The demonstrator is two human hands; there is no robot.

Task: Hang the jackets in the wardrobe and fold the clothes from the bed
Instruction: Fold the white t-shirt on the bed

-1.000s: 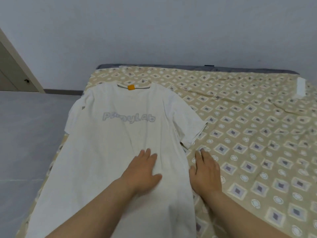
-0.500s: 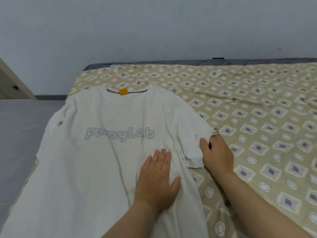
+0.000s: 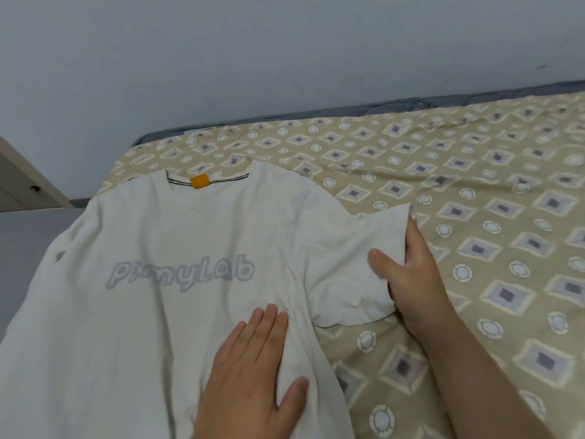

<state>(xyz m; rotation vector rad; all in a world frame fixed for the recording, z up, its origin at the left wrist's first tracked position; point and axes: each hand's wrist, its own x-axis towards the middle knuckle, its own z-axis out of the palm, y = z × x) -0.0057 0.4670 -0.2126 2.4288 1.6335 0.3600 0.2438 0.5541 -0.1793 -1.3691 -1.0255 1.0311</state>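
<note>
Right hand (image 3: 414, 274) moved up, pinching sleeve hem (image 3: 399, 229) (bedspread (image 3: 474, 185) beyond); left hand (image 3: 250, 369) flat on T-shirt (image 3: 142, 312).

soft matt cloth t-shirt (image 3: 177, 264) on printed cloth bedsheet (image 3: 474, 191).

There is one white T-shirt (image 3: 158, 312), and it carries one orange label (image 3: 199, 181) at the collar. Two hands are in view: one left hand (image 3: 253, 375), one right hand (image 3: 414, 280). There is one bed (image 3: 474, 201), and one small knob (image 3: 34, 188) at far left.
</note>
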